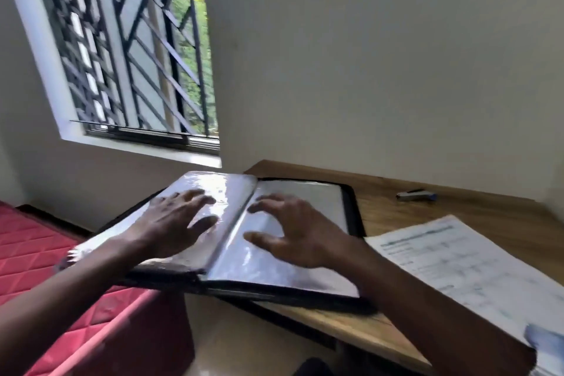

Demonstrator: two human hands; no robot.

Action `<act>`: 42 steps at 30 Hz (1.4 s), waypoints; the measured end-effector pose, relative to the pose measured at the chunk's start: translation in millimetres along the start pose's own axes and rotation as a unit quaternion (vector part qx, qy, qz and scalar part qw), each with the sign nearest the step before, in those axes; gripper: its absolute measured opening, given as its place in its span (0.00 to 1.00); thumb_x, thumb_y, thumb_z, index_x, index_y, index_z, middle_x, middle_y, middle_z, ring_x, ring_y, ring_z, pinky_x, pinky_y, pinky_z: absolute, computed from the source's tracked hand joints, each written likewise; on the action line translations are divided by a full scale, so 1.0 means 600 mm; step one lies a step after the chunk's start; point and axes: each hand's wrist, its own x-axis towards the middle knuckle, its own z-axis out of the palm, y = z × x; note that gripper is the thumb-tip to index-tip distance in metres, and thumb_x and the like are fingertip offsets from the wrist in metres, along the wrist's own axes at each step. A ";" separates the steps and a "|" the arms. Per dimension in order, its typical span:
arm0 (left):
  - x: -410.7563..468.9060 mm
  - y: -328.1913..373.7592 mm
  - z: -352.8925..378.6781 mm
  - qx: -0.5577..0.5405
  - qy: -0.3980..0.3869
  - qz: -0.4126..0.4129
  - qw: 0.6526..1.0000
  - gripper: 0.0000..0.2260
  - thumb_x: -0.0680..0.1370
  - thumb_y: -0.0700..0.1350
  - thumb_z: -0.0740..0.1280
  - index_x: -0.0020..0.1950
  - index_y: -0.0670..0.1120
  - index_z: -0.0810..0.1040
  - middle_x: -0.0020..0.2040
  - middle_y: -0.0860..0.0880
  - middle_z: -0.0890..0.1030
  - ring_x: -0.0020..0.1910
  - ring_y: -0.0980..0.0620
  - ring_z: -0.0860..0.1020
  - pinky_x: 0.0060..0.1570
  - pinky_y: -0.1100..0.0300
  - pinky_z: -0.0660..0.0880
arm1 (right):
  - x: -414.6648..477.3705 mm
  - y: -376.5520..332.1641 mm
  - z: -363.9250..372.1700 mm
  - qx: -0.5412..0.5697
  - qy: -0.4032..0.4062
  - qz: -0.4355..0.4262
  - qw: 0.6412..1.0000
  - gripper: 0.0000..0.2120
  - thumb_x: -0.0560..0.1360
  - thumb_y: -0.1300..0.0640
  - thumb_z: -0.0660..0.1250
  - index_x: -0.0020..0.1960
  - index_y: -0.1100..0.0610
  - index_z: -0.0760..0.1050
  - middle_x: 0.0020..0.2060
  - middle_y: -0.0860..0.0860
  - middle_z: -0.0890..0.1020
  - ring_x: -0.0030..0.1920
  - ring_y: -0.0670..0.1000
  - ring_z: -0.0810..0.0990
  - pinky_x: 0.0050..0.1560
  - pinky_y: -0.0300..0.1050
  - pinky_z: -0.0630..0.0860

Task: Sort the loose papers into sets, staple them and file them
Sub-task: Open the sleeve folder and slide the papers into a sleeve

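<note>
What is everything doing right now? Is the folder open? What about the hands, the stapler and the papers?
folder: open, lying on the desk, left half sticking out past the desk's edge.
left hand: fingers spread, resting on the left page.
right hand: fingers spread, fingertips on the right page.
stapler: lying on the desk near the wall, untouched.
papers: lying on the desk right of the folder, not filed.

A single view, from a wide-angle camera on the person's head. It faces forward and down over the left hand (pixel 174 220) and right hand (pixel 299 232), close to the folder (pixel 305 192) lying open mid-frame at the left end of the tabletop (pixel 457 210). The frame tilts: window (pixel 131 49) upper left, wall (pixel 381 55) ahead, bed (pixel 36 253) lower left. Motion blur softens everything.
</note>
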 end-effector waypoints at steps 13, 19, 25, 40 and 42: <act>-0.004 0.394 -0.062 -0.508 -0.359 0.109 0.775 0.13 0.86 0.47 0.63 0.66 0.42 0.80 0.52 0.36 0.86 0.42 0.44 0.86 0.34 0.60 0.81 | -0.350 0.262 -0.227 -0.179 -0.056 0.534 0.824 0.41 0.77 0.28 0.60 0.75 0.59 0.69 0.75 0.59 0.70 0.75 0.59 0.69 0.71 0.49 0.68; -0.019 0.425 -0.048 -0.558 -0.410 0.029 0.721 0.14 0.86 0.46 0.64 0.65 0.39 0.79 0.54 0.36 0.86 0.52 0.38 0.86 0.46 0.53 0.86 | -0.398 0.276 -0.220 -0.177 -0.049 0.553 0.813 0.40 0.74 0.26 0.64 0.70 0.58 0.70 0.70 0.57 0.75 0.68 0.57 0.74 0.56 0.45 0.70; -0.030 0.438 -0.031 -0.659 -0.402 -0.003 0.636 0.15 0.83 0.45 0.67 0.67 0.39 0.78 0.62 0.34 0.82 0.60 0.38 0.83 0.54 0.43 0.83 | -0.398 0.271 -0.222 -0.055 0.009 0.585 0.809 0.37 0.77 0.37 0.70 0.74 0.61 0.66 0.72 0.57 0.74 0.68 0.56 0.75 0.60 0.45 0.73; -0.042 0.490 0.013 -0.730 -0.226 -0.024 0.645 0.28 0.76 0.25 0.69 0.75 0.39 0.68 0.61 0.42 0.81 0.53 0.44 0.85 0.41 0.57 0.83 | -0.413 0.244 -0.203 0.321 0.187 0.506 0.779 0.37 0.52 0.50 0.86 0.57 0.63 0.83 0.49 0.62 0.87 0.51 0.66 0.86 0.60 0.68 0.79; -0.039 0.493 0.021 -0.732 -0.189 -0.028 0.654 0.31 0.75 0.23 0.68 0.75 0.42 0.68 0.62 0.42 0.80 0.55 0.43 0.83 0.42 0.55 0.84 | -0.412 0.233 -0.202 0.361 0.244 0.463 0.772 0.22 0.67 0.61 0.81 0.58 0.64 0.82 0.49 0.62 0.87 0.48 0.63 0.87 0.54 0.64 0.83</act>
